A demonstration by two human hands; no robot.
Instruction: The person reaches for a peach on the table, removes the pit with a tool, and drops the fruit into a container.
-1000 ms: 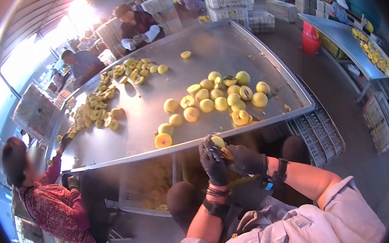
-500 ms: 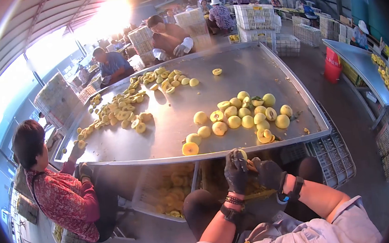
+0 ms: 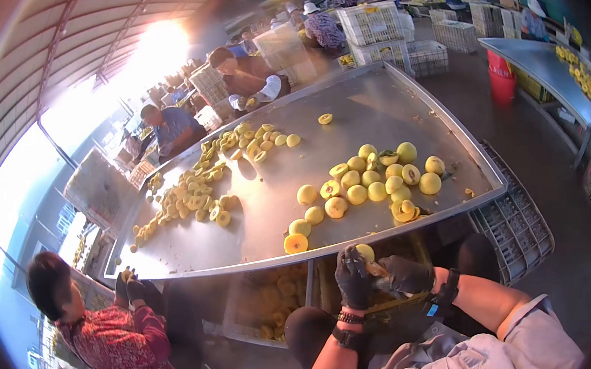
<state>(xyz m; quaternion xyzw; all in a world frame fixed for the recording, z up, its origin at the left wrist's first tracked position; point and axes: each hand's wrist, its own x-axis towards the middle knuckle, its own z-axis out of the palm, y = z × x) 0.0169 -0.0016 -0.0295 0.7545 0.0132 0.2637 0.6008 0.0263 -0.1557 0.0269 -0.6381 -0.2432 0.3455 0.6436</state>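
Note:
Just below the near edge of the metal table, my gloved left hand (image 3: pixel 353 278) is closed around a pale yellow peach (image 3: pixel 365 252), partly hidden by the fingers. Close on its right, my gloved right hand (image 3: pixel 407 275) has curled fingers; what they grip is hidden. An orange-brown piece (image 3: pixel 376 269) shows between the hands, too small to identify. Beyond them, a heap of whole and cut peaches (image 3: pixel 376 191) lies on the table (image 3: pixel 271 223). One cut half (image 3: pixel 296 243) rests near the edge, its flat face up.
Many peach halves (image 3: pixel 191 197) spread over the table's left side. Crates of fruit (image 3: pixel 270 299) stand beneath the edge, with a plastic crate (image 3: pixel 517 232) at right. A co-worker in red (image 3: pixel 123 340) sits at left; others work across the table. A red bucket (image 3: pixel 502 78) stands right.
The view has tilted and shifted slightly. My hands stay together at the peach, more of which now shows. The co-worker at left has brought both hands together, off the table.

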